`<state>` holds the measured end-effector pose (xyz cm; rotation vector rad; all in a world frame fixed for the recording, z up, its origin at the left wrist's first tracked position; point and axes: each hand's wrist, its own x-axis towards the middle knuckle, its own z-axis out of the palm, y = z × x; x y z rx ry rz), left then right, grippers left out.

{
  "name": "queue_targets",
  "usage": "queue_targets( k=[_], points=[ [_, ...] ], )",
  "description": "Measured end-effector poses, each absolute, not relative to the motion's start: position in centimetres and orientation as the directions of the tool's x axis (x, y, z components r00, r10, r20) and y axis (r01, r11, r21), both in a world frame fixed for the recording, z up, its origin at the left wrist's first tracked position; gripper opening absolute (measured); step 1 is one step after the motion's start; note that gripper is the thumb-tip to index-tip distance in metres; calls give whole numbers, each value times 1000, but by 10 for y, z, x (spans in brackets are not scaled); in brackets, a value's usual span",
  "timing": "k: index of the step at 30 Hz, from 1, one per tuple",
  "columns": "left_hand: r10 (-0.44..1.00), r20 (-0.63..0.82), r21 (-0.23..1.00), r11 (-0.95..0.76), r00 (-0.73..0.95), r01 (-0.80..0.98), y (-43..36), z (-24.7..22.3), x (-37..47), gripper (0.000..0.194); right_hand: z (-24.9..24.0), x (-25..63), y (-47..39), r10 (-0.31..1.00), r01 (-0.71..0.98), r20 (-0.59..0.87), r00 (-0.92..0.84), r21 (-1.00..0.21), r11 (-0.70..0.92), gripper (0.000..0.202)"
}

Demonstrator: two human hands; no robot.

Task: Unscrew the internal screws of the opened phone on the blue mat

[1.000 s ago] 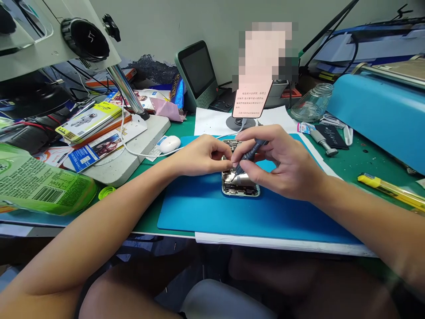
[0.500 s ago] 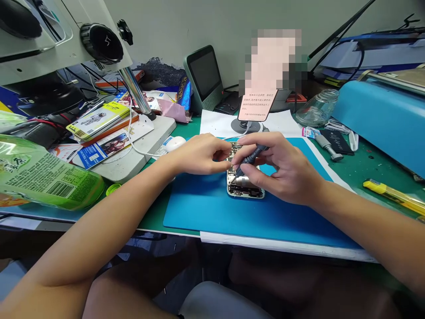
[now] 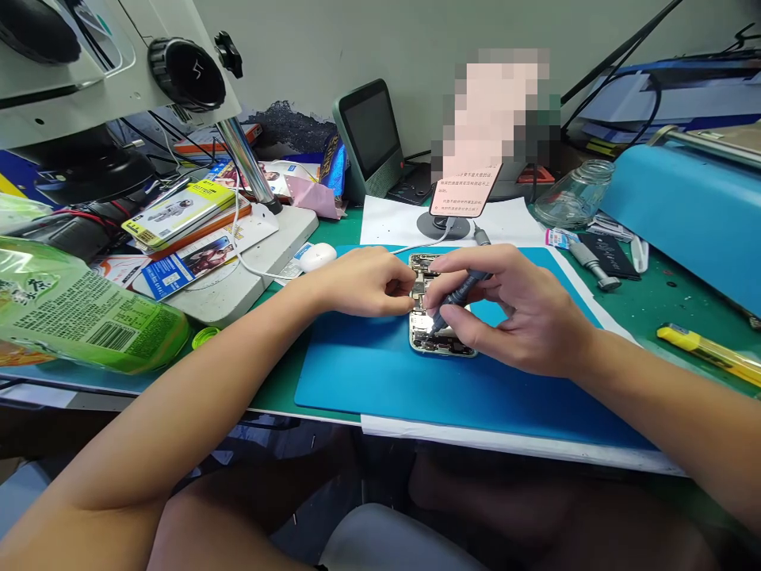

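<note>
An opened smartphone (image 3: 423,323) lies on the blue mat (image 3: 357,373), its inner parts exposed. My right hand (image 3: 523,313) grips a dark screwdriver (image 3: 456,296) between thumb and fingers. The tool slants down to the left, its tip at the lower part of the phone; whether it sits in a screw is too small to tell. At the phone's left edge is my left hand (image 3: 365,281), fingers curled and thumb against the frame. Part of the phone's upper right side is hidden behind my right hand.
A second phone (image 3: 464,194) stands on a holder behind the mat. Left are a microscope (image 3: 193,75), a green bottle (image 3: 95,317) and a white earbud case (image 3: 317,256). Right are a glass jar (image 3: 574,194), a yellow utility knife (image 3: 707,349) and a blue machine (image 3: 683,214).
The screwdriver and my right hand have shifted slightly right and down, with the tip now lower on the phone. My left hand stays at the phone's edge. The view has shifted slightly.
</note>
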<state>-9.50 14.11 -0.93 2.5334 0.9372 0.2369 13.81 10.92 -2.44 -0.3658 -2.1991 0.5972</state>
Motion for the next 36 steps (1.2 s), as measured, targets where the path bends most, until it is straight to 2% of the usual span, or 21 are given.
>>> queue_targets(
  k=[7, 30, 36],
  points=[
    [667, -1, 455, -663, 745, 595, 139, -8, -93, 20, -23, 140, 112, 470, 119, 646, -602, -509, 853, 43],
    [665, -8, 467, -658, 747, 590, 140, -11, -94, 27, -28, 137, 111, 497, 106, 606, -621, -563, 820, 48],
    [665, -26, 473, -650, 746, 595, 140, -11, -93, 23, -27, 142, 118, 479, 148, 650, -590, -496, 856, 53]
  ],
)
